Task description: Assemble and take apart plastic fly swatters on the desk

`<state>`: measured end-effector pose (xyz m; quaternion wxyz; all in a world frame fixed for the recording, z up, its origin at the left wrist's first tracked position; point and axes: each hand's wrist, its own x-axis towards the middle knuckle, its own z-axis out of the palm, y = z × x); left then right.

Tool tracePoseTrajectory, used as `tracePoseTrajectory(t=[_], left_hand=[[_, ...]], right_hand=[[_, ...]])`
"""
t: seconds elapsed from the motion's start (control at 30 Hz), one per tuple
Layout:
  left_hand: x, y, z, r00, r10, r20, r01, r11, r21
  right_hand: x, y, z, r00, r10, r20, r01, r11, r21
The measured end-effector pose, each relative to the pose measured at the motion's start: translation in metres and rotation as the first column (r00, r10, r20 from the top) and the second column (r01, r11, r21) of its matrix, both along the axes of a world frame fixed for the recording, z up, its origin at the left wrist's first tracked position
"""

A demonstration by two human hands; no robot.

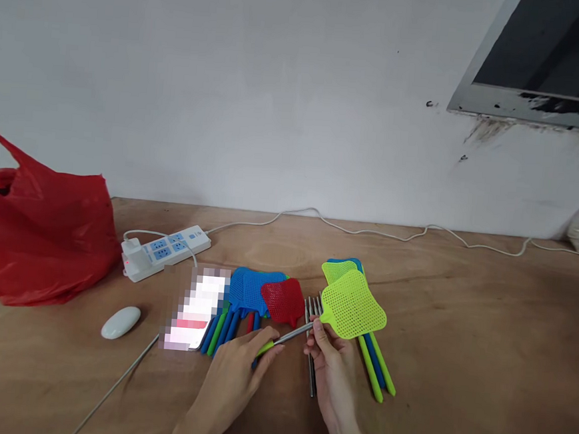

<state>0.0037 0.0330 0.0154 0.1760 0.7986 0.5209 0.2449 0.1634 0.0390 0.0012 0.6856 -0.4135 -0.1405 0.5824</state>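
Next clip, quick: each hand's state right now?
Left hand: closed, holding the yellow-green handle of a fly swatter.
Right hand: closed, pinching the same swatter just below its mesh head.

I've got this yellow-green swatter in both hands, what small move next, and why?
I'd probably press the handle and mesh head toward each other: your left hand grips the handle, your right hand pinches where the metal rod meets the head, and bare rod shows between. Your fingers partly hide that joint.
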Motion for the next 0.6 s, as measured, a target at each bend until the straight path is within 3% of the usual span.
tracePoseTrajectory(t=[0.23,0.6], left_hand=[[-0.009,0.003,0.001,0.992,-0.095,-0.077,0.093,0.995,-0.031],[-0.021,0.000,0.017,0.975,-0.162,-0.151,0.144,0.981,-0.128]], right_hand=[[-0.005,-0.009,-0.014,0.996,-0.091,0.025,0.092,0.995,-0.039],[-0.009,-0.016,-0.011,0.988,-0.152,0.006,0.152,0.983,-0.106]])
